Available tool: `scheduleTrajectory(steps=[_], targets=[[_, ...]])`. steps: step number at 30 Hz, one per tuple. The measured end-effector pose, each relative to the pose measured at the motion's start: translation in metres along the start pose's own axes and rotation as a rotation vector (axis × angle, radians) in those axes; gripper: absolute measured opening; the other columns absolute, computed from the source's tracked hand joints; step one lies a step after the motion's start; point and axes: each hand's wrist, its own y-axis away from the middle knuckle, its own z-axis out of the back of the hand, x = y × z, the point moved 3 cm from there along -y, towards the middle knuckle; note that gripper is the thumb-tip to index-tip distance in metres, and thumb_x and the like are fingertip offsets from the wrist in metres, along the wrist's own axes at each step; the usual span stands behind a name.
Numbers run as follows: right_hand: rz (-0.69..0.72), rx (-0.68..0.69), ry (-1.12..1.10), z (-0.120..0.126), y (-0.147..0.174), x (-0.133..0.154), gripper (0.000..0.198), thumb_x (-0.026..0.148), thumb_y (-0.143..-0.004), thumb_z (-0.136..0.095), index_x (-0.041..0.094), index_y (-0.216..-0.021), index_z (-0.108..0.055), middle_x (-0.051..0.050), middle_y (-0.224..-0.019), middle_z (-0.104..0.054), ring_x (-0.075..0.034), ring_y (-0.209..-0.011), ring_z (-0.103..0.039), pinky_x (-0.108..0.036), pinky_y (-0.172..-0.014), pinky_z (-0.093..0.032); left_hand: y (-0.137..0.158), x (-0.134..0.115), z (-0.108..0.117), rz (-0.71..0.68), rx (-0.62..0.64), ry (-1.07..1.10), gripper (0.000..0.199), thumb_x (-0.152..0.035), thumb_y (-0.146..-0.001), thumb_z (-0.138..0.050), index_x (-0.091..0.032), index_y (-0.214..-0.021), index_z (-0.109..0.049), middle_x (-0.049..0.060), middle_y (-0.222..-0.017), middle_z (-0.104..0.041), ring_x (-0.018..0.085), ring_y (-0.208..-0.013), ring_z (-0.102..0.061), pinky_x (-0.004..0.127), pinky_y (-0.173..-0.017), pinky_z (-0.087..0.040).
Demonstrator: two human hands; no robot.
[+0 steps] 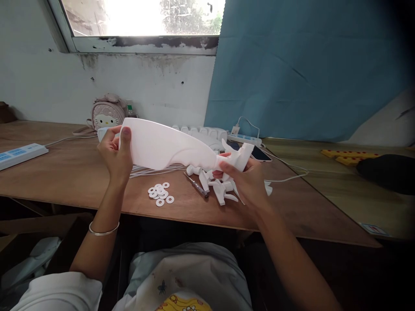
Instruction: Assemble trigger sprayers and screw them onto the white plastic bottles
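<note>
Above the table (78,172), the white bottle (162,144) looks light, stiffish and slippery, best held at its 2 ends: left hand (117,151) pinching the base, right hand's (248,181) fingers curled around the neck near the spray head (243,156).

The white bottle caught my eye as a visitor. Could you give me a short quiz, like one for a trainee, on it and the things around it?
1. Which hand is on the trigger head at the narrow end of the white bottle?
A) left
B) right
C) neither

2. True or false: as the person sees it, the slim metallic tool lies to the right of the flat white rings.

3. Fill in the blank: the silver bracelet is worn on the person's ____ arm.

Key: 1: B, the right hand; 2: true; 3: left.
</note>
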Motion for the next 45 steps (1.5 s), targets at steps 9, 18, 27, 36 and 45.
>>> scheduleTrajectory(steps=[9, 18, 27, 36, 45], targets=[[-0.092, -0.028, -0.064, -0.001, -0.002, -0.003, 0.049, 0.063, -0.068, -0.058, 0.017, -0.081, -0.063, -0.001, -0.051, -0.061, -0.021, -0.054, -0.065, -0.030, -0.044, -0.055, 0.002, 0.000, -0.003, -0.143, -0.039, -0.227, 0.040, -0.051, -0.085, -0.039, -0.016, -0.071, -0.051, -0.006, -0.049, -0.025, 0.005, -0.046, -0.027, 0.024, -0.048, -0.017], [-0.126, -0.067, -0.080, -0.002, -0.004, -0.009, 0.045, 0.061, -0.070, -0.058, 0.018, -0.082, -0.063, -0.001, -0.053, -0.061, -0.019, -0.052, -0.064, -0.029, -0.043, -0.055, -0.002, 0.007, -0.008, -0.173, 0.094, -0.524, 0.047, -0.054, -0.088, -0.029, -0.016, -0.093, -0.057, 0.003, -0.060, -0.053, 0.017, -0.056, -0.051, 0.028, -0.057, -0.036], [-0.069, 0.025, -0.046, -0.023, 0.013, -0.009, 0.045, 0.059, -0.078, -0.050, 0.017, -0.087, -0.063, -0.001, -0.059, -0.060, -0.015, -0.053, -0.061, -0.026, -0.048, -0.051, 0.069, -0.042, -0.061, -1.039, 0.415, -0.583, 0.058, -0.048, -0.087, -0.040, -0.020, -0.137, -0.032, 0.014, -0.135, -0.044, 0.026, -0.129, -0.036, 0.055, -0.108, -0.009], [0.169, 0.006, 0.305, -0.025, 0.028, 0.006, 0.042, 0.054, -0.084, -0.044, 0.016, -0.066, -0.054, 0.002, -0.051, -0.052, -0.009, -0.046, -0.047, -0.020, -0.044, -0.036, 0.079, -0.057, -0.075, -1.086, 0.359, -0.590, 0.041, -0.020, -0.092, -0.034, -0.016, -0.133, -0.038, 0.011, -0.131, -0.050, 0.019, -0.122, -0.046, 0.039, -0.104, -0.029], [0.209, 0.010, 0.388, -0.027, 0.024, 0.000, 0.045, 0.054, -0.085, -0.042, 0.018, -0.060, -0.045, 0.004, -0.049, -0.045, -0.008, -0.047, -0.041, -0.022, -0.046, -0.032, 0.080, -0.049, -0.073, -1.060, 0.441, -0.614, 0.033, -0.014, -0.089, -0.034, -0.012, -0.119, -0.048, 0.014, -0.127, -0.053, 0.019, -0.103, -0.057, 0.031, -0.079, -0.040]])
